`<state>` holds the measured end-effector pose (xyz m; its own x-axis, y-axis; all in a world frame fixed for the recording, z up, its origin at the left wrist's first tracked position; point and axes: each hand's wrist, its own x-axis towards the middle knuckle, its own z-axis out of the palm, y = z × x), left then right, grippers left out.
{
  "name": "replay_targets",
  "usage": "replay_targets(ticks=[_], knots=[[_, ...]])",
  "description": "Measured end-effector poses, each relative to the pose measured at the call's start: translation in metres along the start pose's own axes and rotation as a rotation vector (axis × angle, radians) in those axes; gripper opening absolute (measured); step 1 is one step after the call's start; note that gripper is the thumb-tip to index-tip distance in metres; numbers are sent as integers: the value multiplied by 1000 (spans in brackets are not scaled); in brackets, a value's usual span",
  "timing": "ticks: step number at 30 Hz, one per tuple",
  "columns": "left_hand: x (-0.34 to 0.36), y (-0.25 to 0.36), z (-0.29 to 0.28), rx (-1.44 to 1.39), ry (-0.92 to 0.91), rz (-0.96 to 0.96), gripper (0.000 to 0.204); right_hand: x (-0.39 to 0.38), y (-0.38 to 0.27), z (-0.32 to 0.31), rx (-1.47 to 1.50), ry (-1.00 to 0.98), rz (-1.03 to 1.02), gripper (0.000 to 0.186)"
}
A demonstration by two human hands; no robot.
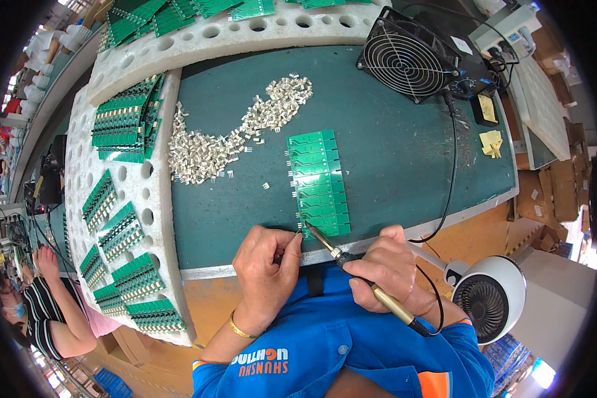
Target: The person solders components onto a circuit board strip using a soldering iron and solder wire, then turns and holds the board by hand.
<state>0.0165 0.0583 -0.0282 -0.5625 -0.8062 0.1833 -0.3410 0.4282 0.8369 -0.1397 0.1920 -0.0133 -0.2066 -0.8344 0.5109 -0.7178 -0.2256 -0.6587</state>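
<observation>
And here's the right hand, fingers wrapped firmly around the soldering iron, its gold-coloured body slanting up and left, its metal tip right at the near-left corner of the green circuit board panel! That panel lies flat on the dark green worktop, close to the near edge, its long side running away from the person, small pins jutting from its left edge. Over to the left hand: thumb and forefinger drawn in narrow, right by that same corner, though whether they pinch anything is too small to tell.

Beyond the panel, to the left, a heap of tiny white connectors sprawls in a curve, a few strays lying nearer the panel. Far left, a white foam slab with round holes carries batches of green boards. Up at the far right, a black fan stands on the worktop; a yellow sponge lies nearer.
</observation>
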Motion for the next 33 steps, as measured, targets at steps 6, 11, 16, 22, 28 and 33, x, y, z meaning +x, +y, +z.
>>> replay_targets(ticks=[6, 11, 16, 22, 28, 33], knots=[[0, -1, -1, 16, -17, 24, 15, -1, 0, 0, -6, -9, 3, 26], [-1, -2, -1, 25, -23, 42, 15, 0, 0, -1, -7, -10, 1, 25], [-1, -2, 0, 20, -18, 44, 15, -1, -1, -2, -9, -22, 3, 24], [-1, -1, 1, 5, 4, 27, 15, -1, -1, 0, -16, -8, -2, 25], [-1, -3, 0, 21, -16, 32, 16, -1, -1, 1, -17, -5, -3, 26], [0, -2, -1, 14, -34, 24, 15, 0, -4, -1, -20, -16, 2, 26]])
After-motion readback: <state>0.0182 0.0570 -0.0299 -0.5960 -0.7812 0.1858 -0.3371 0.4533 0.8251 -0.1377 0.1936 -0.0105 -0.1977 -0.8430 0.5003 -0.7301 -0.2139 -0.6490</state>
